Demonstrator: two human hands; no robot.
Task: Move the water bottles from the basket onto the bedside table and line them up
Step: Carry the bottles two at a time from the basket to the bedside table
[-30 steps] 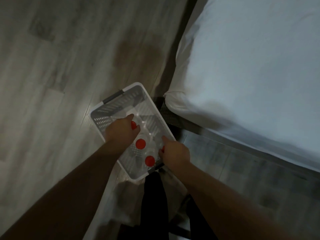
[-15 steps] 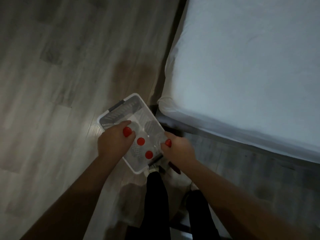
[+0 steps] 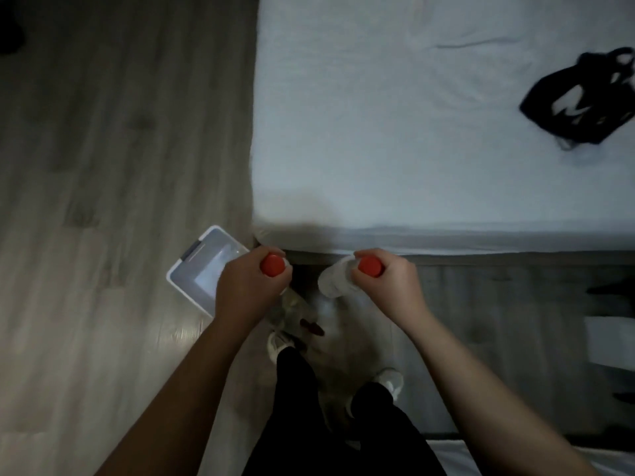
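Bottles in hand, one each: your left hand (image 3: pixel 245 290) grips the left bottle (image 3: pixel 272 265) at its red-capped neck, and your right hand (image 3: pixel 388 286) grips the right bottle (image 3: pixel 335 281) likewise. Both hang beside the basket (image 3: pixel 209 273) on the floor. Bedside table not in view. Keep necks pinched firm; set bases down flat, side by side.

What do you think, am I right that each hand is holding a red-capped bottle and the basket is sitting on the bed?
Not quite. The head view shows the basket on the floor, beside the corner of the bed, not on it. The rest is right: the left hand grips a red-capped bottle and the right hand grips a second bottle, also red-capped.
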